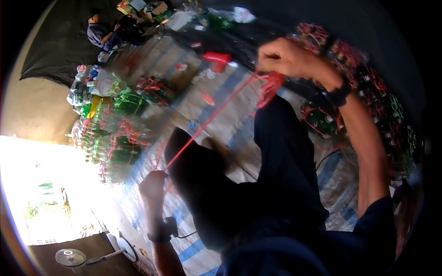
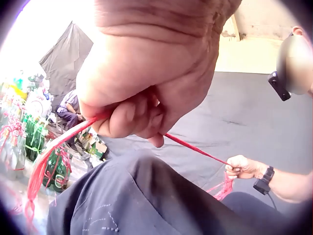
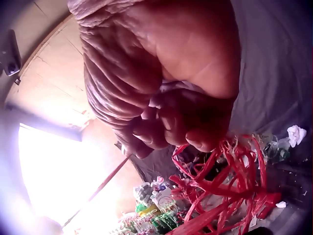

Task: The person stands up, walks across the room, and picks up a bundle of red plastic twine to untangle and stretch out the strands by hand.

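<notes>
Above the seated person's knee (image 1: 276,138), the left hand (image 1: 153,183) and right hand (image 1: 287,57) each pinch the taut red plastic twine (image 1: 209,120), fingers curled tight.

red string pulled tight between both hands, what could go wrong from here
1. The red string runs taut from the left hand to the right hand. Pulled harder, it might snap or slip out of a grip.
2. The loose tangle hanging below the right hand could knot or snag if more string is drawn through.
</notes>
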A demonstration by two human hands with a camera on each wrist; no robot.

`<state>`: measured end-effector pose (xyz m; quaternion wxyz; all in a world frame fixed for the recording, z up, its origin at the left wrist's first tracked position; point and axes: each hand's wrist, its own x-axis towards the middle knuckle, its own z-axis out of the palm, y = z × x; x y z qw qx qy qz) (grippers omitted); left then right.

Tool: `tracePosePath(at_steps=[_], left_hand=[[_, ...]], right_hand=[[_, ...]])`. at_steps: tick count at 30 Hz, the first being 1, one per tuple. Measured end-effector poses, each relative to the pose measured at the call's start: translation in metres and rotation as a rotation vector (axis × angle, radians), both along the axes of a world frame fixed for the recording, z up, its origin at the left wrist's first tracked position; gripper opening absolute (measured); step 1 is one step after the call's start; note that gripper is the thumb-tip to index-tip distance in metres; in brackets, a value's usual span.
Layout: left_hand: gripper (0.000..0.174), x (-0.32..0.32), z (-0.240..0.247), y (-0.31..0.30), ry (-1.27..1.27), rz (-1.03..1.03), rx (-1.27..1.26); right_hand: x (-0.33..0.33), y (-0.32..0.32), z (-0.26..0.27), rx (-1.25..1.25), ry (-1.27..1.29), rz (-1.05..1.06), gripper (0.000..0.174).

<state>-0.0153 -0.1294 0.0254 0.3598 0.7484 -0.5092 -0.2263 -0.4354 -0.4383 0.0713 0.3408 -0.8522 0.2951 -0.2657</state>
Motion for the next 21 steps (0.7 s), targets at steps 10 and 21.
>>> tracePosePath(at_steps=[10, 21], left_hand=[[0.025, -0.025, 0.013, 0.008, -0.078, -0.095, 0.062], [0.034, -0.027, 0.042, -0.004, -0.602, -0.189, 0.1]], right_hand=[[-0.034, 0.054, 0.025, -0.045, 0.015, -0.128, 0.024], [-0.019, 0.099, 0.02, -0.048, -0.063, -0.04, 0.022]])
